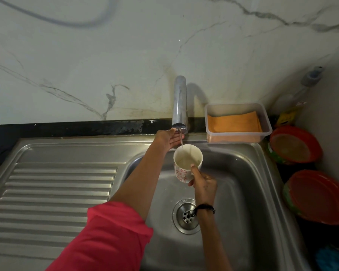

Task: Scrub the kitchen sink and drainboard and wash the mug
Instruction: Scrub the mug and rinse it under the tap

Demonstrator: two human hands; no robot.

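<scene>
Right hand (204,185) curled round the white, red-patterned mug (187,162), thumb hooked over the rim, mug held upright above the sink (243,192) basin with some water inside. Left hand (169,138) stretched forward just beyond the mug, fingers straight and relaxed, fingertips up at the mouth of the chrome tap (179,103), grasping nothing. Thin stream of water (181,140) running from the spout past the left hand's fingers and into the mug. Below the right wrist, the round drain strainer (185,215), partly hidden by a black wrist cord (205,208). To the left of the left forearm, the ribbed drainboard (53,190). To the right of the left hand, a clear plastic tub (238,122) with an orange cloth (234,122) inside, standing at the sink's back edge. Further right of the right hand, two red bowls (295,144) on the dark worktop (294,173). Red sleeve (106,237) on the left arm.
</scene>
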